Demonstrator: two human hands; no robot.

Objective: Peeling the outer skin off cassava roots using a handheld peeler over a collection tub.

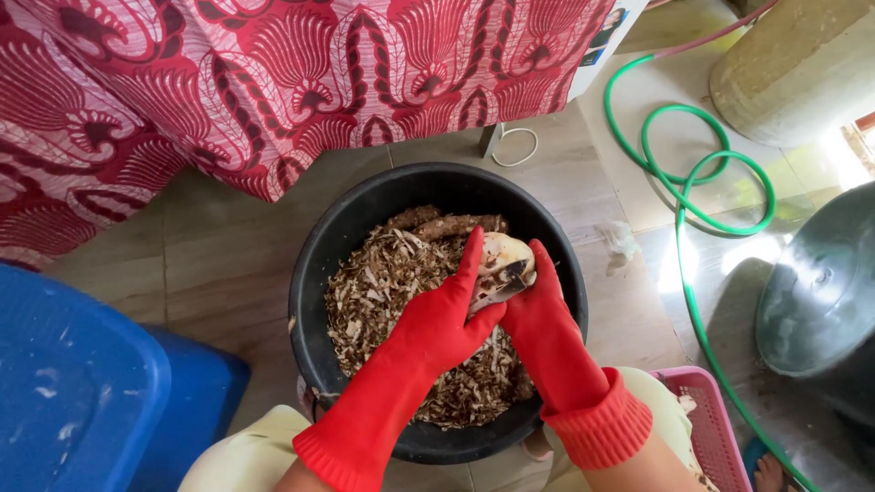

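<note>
Both my hands wear long red rubber gloves. My left hand (437, 319) grips a pale, partly peeled root tuber (503, 252) over a black round basin (319, 264). My right hand (542, 310) holds a small knife (512, 273) with its blade against the tuber's pale flesh. The basin holds a heap of brown peelings (383, 282), and a few unpeeled brown tubers (456, 223) lie at its far side.
A red patterned cloth (228, 82) hangs beyond the basin. A blue plastic container (82, 383) stands at left. A green hose (693, 173) coils on the tiled floor at right, beside a dark lid (820, 292). A pink basket (715, 433) sits by my right knee.
</note>
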